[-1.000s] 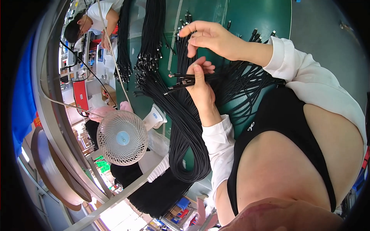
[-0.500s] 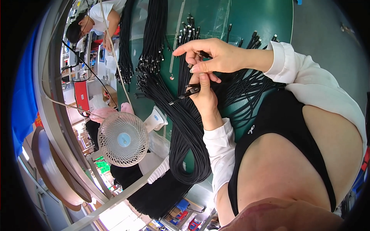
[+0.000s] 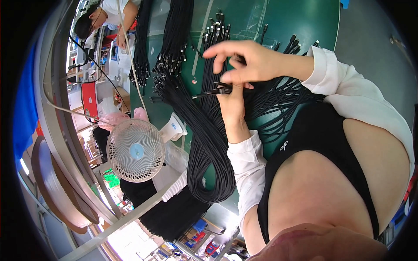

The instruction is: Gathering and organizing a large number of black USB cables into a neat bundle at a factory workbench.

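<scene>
My left hand [image 3: 231,106] is raised over the green table [image 3: 300,19] and pinches a black cable [image 3: 208,92] near its connector end, which sticks out to the left. My right hand [image 3: 250,61] reaches in from the right just above it. Its thumb and fingers close on the same cable where it meets my left fingers, while the index finger points left. Beneath both hands lies a thick bundle of black cables [image 3: 204,143] that runs down and loops over the table's near edge.
More black cable bundles [image 3: 174,39] with connector ends lie across the table's far side. A white desk fan [image 3: 136,150] stands to the left of the big bundle. Another person [image 3: 109,13] works at the top left. Loose cables [image 3: 283,100] spread under my right forearm.
My right hand has come down from higher over the table to meet my left hand at the cable. My left hand has shifted slightly lower, still holding the cable end.
</scene>
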A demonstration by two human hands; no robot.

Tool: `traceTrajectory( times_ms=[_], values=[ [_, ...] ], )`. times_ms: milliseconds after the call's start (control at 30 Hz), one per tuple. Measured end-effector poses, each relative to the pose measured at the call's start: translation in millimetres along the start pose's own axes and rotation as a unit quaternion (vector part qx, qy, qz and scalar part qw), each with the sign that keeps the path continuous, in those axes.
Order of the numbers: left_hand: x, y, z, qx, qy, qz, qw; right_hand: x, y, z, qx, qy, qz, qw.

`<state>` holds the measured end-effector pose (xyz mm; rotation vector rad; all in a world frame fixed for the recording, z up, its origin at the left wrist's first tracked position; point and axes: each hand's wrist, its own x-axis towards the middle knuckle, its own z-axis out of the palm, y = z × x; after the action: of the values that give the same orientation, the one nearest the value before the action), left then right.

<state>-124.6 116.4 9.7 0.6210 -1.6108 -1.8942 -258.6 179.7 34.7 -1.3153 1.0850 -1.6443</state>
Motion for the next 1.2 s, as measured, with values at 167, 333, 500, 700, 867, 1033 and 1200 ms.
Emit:
traceTrajectory(
  times_ms=[167, 333, 500, 700, 867, 1033, 1200],
  values=[
    [2.1, 3.1, 3.1, 0.0, -0.024, -0.035, 0.999, -0.3, 2.7, -3.9, -0.019, -0.065, 0.033, 0.997],
    [-1.5, 5.3, 0.9, 0.022, -0.06, -0.063, 0.996, 0.1, 6.9, -2.3, -0.045, -0.059, -0.001, 0.997],
    [-1.7, 5.4, -11.6, -0.03, -0.018, 0.031, 0.999, 1.2, 2.5, -12.2, 0.031, 0.08, 0.018, 0.996],
    [-1.0, -1.4, -6.8, -0.064, 0.01, 0.055, 0.996, 1.4, 11.4, -6.2, 0.056, 0.047, 0.005, 0.997],
    [0.2, 5.9, 3.4, -0.009, -0.003, 0.019, 1.0, 4.9, 23.7, -10.6, 0.074, 0.046, -0.013, 0.996],
    [-0.2, 5.2, 1.2, 0.034, -0.009, -0.041, 0.999, -1.4, 8.0, -7.0, 0.103, 0.017, 0.02, 0.994],
    [-2.1, 4.9, 6.6, 0.061, -0.035, -0.041, 0.997, -4.5, -3.3, 0.7, 0.031, -0.025, 0.038, 0.998]
  ],
)
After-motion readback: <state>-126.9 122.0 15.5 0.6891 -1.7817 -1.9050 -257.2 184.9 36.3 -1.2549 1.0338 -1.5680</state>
